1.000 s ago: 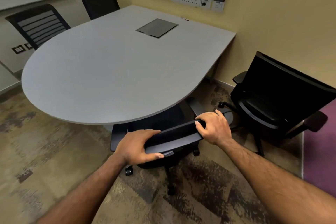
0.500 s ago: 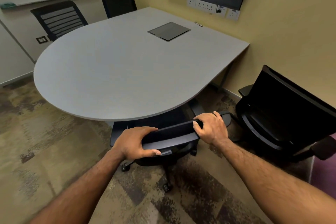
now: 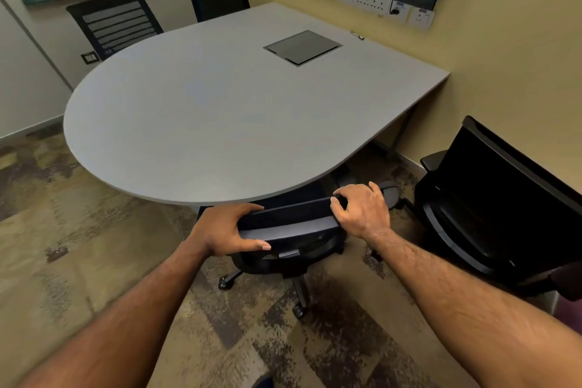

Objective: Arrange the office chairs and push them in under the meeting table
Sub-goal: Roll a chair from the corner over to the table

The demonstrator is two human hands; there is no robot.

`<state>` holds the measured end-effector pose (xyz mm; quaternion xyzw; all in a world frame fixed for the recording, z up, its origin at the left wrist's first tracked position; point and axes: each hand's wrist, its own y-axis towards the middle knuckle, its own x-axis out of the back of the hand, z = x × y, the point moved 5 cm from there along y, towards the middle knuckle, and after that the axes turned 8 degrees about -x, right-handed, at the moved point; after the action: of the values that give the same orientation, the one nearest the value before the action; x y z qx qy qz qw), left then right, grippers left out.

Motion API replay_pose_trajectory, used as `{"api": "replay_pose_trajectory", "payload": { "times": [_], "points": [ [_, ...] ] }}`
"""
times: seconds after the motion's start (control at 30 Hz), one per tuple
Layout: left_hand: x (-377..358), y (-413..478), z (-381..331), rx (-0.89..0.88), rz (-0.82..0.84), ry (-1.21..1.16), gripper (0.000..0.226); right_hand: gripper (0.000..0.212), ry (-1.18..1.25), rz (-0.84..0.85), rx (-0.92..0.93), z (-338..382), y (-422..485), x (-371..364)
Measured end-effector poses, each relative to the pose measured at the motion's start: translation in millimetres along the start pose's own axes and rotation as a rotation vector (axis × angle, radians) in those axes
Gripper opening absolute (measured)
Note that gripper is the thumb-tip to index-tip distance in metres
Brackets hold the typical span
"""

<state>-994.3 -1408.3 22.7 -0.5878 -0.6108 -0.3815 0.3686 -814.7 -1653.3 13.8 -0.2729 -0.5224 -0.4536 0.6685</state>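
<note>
Black mesh-backed office chair (image 3: pixel 293 230) sits half under the grey rounded meeting table (image 3: pixel 220 110). My left hand (image 3: pixel 225 230) and right hand (image 3: pixel 362 211) curl closed around its top rail, spaced wide to steer it straight in.

The tabletop (image 3: pixel 226 110) is the landmark. At its near curved edge a black chair (image 3: pixel 293 230) sits partly under it, blocking that stretch. To the right of the tabletop a second chair (image 3: pixel 491 208) fills the gap by the yellow wall (image 3: pixel 519 50). Off its left edge, open carpet (image 3: pixel 63 246) gives free passage. Two more chairs (image 3: pixel 116 22) stand behind its far edge.
</note>
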Motion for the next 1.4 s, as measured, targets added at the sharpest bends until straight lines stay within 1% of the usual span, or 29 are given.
{"api": "replay_pose_trajectory", "payload": {
  "times": [0.3, 0.43, 0.93, 1.1, 1.27, 1.4],
  "points": [
    [11.2, 36.9, 26.6, -0.028, 0.042, 0.039, 0.102, 0.053, -0.041, -0.009, -0.061, 7.7, 18.0, -6.1],
    [15.1, 53.0, 36.6, -0.048, 0.059, 0.052, 0.105, 0.051, -0.044, -0.024, -0.088, 9.8, 27.5, -6.5],
    [15.4, 86.7, 44.8, -0.076, 0.014, 0.007, 0.105, 0.05, -0.048, 0.029, -0.111, -3.4, 64.4, -10.6],
    [11.5, 93.7, 36.4, -0.059, 0.002, 0.03, 0.11, 0.05, -0.026, 0.045, -0.094, -11.6, 72.8, -5.6],
    [1.4, 101.5, 23.5, -0.031, -0.029, 0.071, 0.099, 0.041, -0.042, 0.011, -0.085, -25.3, 81.8, -1.0],
    [-5.7, 107.1, 12.8, -0.029, -0.056, 0.129, 0.103, 0.035, -0.075, -0.037, -0.086, -36.3, 90.5, 2.6]
  ]
}}
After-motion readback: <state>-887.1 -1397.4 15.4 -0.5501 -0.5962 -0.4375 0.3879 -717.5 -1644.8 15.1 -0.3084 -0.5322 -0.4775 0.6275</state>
